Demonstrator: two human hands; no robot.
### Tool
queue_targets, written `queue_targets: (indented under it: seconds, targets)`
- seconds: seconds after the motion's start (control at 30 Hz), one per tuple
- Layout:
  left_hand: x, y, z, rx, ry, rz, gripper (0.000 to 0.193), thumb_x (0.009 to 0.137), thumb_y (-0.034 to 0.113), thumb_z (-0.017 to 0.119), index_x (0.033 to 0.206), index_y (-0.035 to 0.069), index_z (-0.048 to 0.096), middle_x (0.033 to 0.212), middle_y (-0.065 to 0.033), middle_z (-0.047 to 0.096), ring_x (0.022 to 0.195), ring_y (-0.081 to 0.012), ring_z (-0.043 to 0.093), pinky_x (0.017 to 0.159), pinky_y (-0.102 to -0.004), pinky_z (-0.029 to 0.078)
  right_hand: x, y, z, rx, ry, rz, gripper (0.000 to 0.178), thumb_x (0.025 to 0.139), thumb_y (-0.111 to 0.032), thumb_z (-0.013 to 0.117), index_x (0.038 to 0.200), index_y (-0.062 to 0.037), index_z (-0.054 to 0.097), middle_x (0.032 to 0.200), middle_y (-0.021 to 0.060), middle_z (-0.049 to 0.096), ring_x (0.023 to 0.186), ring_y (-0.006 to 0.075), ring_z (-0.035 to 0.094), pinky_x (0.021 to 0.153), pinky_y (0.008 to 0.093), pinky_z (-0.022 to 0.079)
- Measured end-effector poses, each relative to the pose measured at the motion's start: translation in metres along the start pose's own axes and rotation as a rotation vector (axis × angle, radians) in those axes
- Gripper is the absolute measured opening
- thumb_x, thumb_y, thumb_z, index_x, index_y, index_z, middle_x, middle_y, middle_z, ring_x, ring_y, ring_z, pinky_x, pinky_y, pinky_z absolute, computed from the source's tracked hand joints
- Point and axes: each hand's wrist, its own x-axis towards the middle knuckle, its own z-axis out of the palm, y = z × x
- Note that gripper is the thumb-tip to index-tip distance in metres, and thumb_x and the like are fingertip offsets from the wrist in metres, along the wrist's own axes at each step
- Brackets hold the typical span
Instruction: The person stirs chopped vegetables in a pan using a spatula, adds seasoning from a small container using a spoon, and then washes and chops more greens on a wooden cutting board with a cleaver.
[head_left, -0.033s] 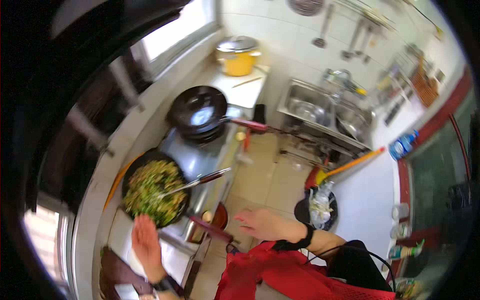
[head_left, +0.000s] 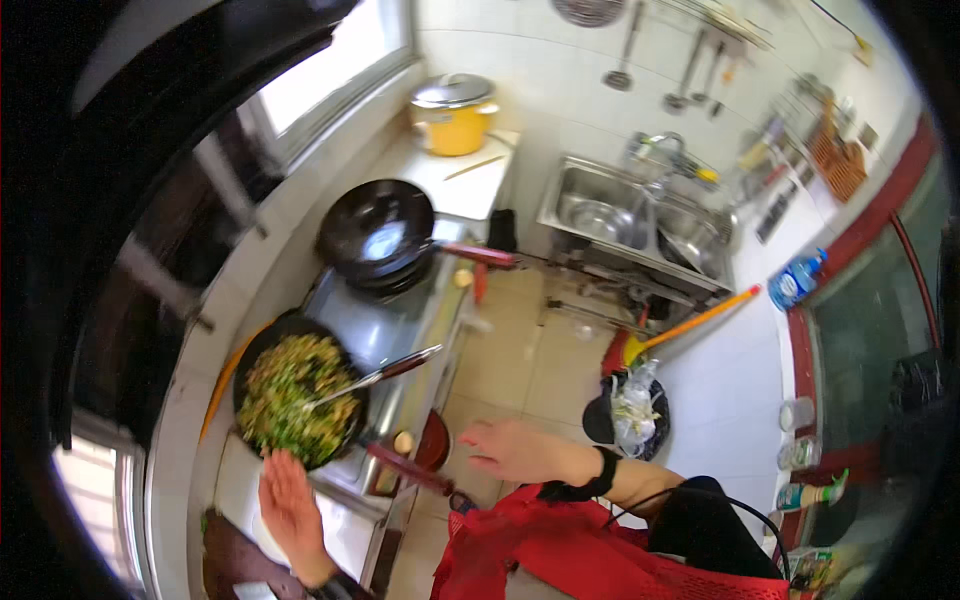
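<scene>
Palm down with its fingers stretched out, my left hand [head_left: 292, 518] is at the near edge of a dark wok [head_left: 362, 405] and holds nothing. Whether its fingertips touch the rim I cannot tell. Chopped green and brown food [head_left: 295, 385] fills the wok. A spatula [head_left: 400, 364] with a dark red-brown handle rests in the food, its handle out over the stove. The wok's dark red handle [head_left: 410, 468] points toward me. My right hand [head_left: 515, 452] hovers to the right of that handle, above the floor, fingers loosely extended and empty.
Behind the wok, a second black pan [head_left: 378, 235] sits on the stove [head_left: 360, 318]. A yellow pot [head_left: 455, 125] stands on the far counter. A double sink [head_left: 605, 200] lies at the back. A lined bin [head_left: 655, 425] and a yellow-handled tool [head_left: 700, 323] are at the right.
The view has shifted slightly, so most of the kitchen appears a little farther left. My left hand sits slightly lower in the picture. Both hands stay empty.
</scene>
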Motion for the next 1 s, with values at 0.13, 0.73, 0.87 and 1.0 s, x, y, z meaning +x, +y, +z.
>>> queue_targets:
  seconds: [0.13,0.73,0.87,1.0]
  targets:
    - [-0.054,-0.085,0.042,0.028,-0.030,-0.114,0.036,0.102,0.020,0.042,0.133,0.003,0.050,0.132,-0.0167,0.056,0.127,-0.0298,0.050,0.112,-0.0485,0.035,-0.017,0.059,-0.028,0.054,0.026,0.044,0.032,0.089,-0.020,0.060,0.116,-0.0026,0.054,0.100,0.0179,0.058,0.097,0.0371,0.058,0.080,0.0436,0.048]
    - [0.097,-0.774,0.126,0.714,-0.075,-0.804,0.039,0.101,0.029,0.045,0.121,-0.004,0.052,0.116,-0.0182,0.058,0.111,-0.0308,0.056,0.098,-0.0437,0.046,-0.232,0.323,-0.232,0.323,0.566,0.746,0.032,0.087,-0.020,0.064,0.108,0.0026,0.058,0.103,0.0203,0.061,0.088,0.0326,0.064,0.078,0.0386,0.052]
    - [0.161,-0.883,0.136,0.898,-0.062,-0.881,0.029,0.102,0.026,0.044,0.118,0.001,0.049,0.106,-0.0112,0.055,0.100,-0.0248,0.060,0.086,-0.0397,0.055,-0.273,0.362,-0.229,0.347,0.701,0.881,0.031,0.088,-0.019,0.065,0.108,0.0032,0.059,0.099,0.0194,0.064,0.084,0.0301,0.066,0.075,0.0370,0.053]
    - [0.281,-0.978,0.065,1.373,-0.225,-0.600,0.036,0.093,0.024,0.055,0.121,0.003,0.050,0.098,-0.0141,0.064,0.088,-0.0294,0.065,0.077,-0.0388,0.053,-0.275,0.383,-0.246,0.470,0.700,1.242,0.031,0.087,-0.019,0.067,0.110,0.0018,0.060,0.095,0.0176,0.067,0.085,0.0270,0.067,0.072,0.0356,0.054]
